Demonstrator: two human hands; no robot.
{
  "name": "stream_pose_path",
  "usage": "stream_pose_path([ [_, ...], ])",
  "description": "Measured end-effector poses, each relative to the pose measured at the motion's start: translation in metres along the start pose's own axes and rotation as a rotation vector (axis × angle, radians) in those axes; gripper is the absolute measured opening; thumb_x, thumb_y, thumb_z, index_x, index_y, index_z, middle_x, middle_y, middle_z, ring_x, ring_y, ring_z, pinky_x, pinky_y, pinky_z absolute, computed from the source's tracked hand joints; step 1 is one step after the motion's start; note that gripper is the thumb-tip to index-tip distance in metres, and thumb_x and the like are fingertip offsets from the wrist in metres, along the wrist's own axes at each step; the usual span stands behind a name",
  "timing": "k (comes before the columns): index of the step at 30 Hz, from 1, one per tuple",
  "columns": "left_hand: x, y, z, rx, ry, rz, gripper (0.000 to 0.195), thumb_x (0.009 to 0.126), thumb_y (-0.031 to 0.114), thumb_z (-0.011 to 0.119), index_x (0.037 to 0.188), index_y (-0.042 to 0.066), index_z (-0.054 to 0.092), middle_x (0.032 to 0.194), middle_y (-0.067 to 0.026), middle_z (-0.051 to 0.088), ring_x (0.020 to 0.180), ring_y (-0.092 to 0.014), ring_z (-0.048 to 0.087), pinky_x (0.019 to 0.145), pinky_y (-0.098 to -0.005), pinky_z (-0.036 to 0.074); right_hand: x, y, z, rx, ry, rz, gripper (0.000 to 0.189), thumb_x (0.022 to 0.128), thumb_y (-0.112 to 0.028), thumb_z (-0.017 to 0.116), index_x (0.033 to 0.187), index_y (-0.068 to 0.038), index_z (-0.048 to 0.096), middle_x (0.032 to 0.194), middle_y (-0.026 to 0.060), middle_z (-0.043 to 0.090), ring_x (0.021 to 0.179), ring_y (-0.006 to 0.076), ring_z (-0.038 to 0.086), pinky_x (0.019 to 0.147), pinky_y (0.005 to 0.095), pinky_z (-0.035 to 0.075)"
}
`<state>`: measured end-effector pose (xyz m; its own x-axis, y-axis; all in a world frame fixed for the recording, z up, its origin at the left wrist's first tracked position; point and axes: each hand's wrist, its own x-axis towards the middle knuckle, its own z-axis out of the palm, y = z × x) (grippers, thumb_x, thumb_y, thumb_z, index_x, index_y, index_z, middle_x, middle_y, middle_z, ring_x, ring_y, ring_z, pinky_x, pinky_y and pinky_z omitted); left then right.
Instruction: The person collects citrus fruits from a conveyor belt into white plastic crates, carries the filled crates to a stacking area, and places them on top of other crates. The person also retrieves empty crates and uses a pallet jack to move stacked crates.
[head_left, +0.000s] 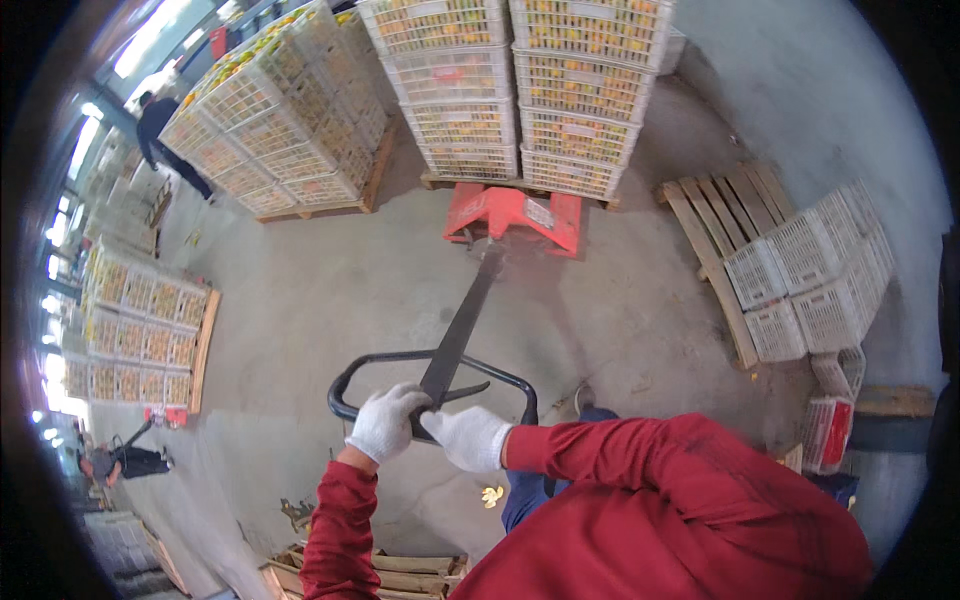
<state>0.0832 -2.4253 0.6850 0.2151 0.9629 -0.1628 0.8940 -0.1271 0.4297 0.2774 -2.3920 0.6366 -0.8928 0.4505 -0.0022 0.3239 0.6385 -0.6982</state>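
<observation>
Both my hands wear white knit gloves and grip the black handle (459, 330) of a red pallet jack. My left hand (386, 421) closes around the handle's near end, at the base of its loop. Beside it, my right hand (471, 436) is closed on the same part, close to the small lever. The shaft runs away from me to the red pallet jack body (510, 217). That body stands against a wooden pallet (525, 184) bearing tall stacks of white plastic crates (581, 90) filled with orange and yellow-green fruit. The jack's forks are hidden.
Left of the jack stands another loaded pallet (367, 196). Farther left are more fruit crates (142, 337) and two people, one (135, 461) by another pallet jack. At right, empty white crates (817, 262) lie on a wooden pallet (712, 225). Wooden pallets (412, 574) lie close by me.
</observation>
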Motion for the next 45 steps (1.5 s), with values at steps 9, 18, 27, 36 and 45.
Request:
stream_pose_path([
  [9, 0.063, -0.031, -0.064, 0.288, 0.652, 0.239, 0.021, 0.093, 0.021, 0.064, 0.107, 0.009, 0.071, 0.101, -0.0159, 0.067, 0.099, -0.040, 0.060, 0.096, -0.0502, 0.042, 0.044, 0.008, -0.150, -0.397, 0.112, 0.223, 0.035, 0.086, -0.021, 0.063, 0.115, 0.000, 0.067, 0.098, 0.0268, 0.076, 0.091, 0.0432, 0.076, 0.075, 0.0534, 0.061],
  [18, -0.084, -0.102, 0.185, 0.367, 0.884, 0.030, 0.039, 0.072, 0.006, 0.073, 0.109, 0.007, 0.062, 0.109, -0.0201, 0.061, 0.115, -0.044, 0.058, 0.117, -0.0653, 0.035, -0.039, 0.004, 0.160, -0.700, 0.671, 0.165, 0.018, 0.091, -0.023, 0.060, 0.104, -0.013, 0.065, 0.100, 0.0069, 0.068, 0.081, 0.0235, 0.067, 0.070, 0.0405, 0.054],
  [27, -0.086, -0.148, 0.092, 0.357, 0.376, 0.129, 0.010, 0.074, 0.009, 0.072, 0.080, 0.007, 0.065, 0.077, -0.0163, 0.064, 0.078, -0.039, 0.064, 0.073, -0.0543, 0.049, -0.027, 0.003, 0.110, -0.303, 0.249, 0.215, 0.029, 0.073, -0.024, 0.069, 0.095, -0.006, 0.072, 0.085, 0.0215, 0.073, 0.083, 0.0437, 0.073, 0.074, 0.0533, 0.059],
  [36, -0.208, -0.216, 0.277, 0.269, 0.712, 0.072, 0.016, 0.069, 0.008, 0.071, 0.080, 0.014, 0.062, 0.093, -0.0103, 0.063, 0.095, -0.035, 0.060, 0.095, -0.0524, 0.045, -0.054, -0.005, 0.351, -0.483, 0.174, 0.503, 0.033, 0.073, -0.028, 0.080, 0.098, -0.012, 0.066, 0.092, 0.0102, 0.070, 0.089, 0.0304, 0.071, 0.076, 0.0477, 0.054],
  [45, -0.131, -0.194, 0.098, 0.220, 0.870, 0.259, 0.023, 0.075, 0.014, 0.074, 0.094, 0.009, 0.063, 0.099, -0.0135, 0.064, 0.105, -0.037, 0.060, 0.103, -0.0537, 0.044, -0.016, -0.055, 0.155, -0.494, 0.674, 0.234, 0.021, 0.080, -0.018, 0.070, 0.099, -0.008, 0.069, 0.096, 0.0191, 0.072, 0.094, 0.0413, 0.071, 0.080, 0.0509, 0.058],
])
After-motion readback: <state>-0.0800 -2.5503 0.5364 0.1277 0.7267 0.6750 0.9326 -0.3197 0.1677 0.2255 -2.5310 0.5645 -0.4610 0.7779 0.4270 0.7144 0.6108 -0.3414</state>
